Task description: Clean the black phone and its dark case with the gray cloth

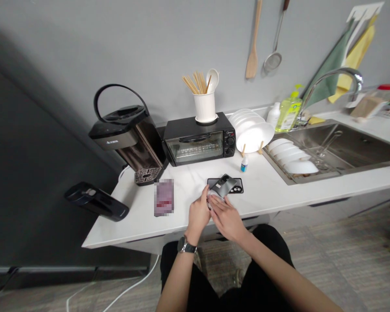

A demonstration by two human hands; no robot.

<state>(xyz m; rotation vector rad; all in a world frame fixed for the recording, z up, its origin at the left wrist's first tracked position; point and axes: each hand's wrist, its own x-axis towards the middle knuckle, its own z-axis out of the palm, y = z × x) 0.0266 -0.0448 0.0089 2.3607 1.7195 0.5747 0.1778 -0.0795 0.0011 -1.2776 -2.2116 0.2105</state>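
A grey phone (224, 185) lies tilted over a black phone case (236, 190) on the white counter. At its near edge, my left hand (199, 211), with a watch on the wrist, has its fingers closed on a white cloth or tissue (215, 194). My right hand (226, 216) presses against the same white material, fingers together, close to the phone's lower end. The two hands nearly touch, and much of the white piece is hidden under them. A small blue-and-white bottle (244, 164) stands behind the phone.
Behind are a black toaster oven (198, 141), a hot-water dispenser (134, 141) and racked plates (255, 132). A dark flask (97, 201) and a blurred purple packet (164, 197) are on the left. At right is a sink (351, 151) with bowls and a tap.
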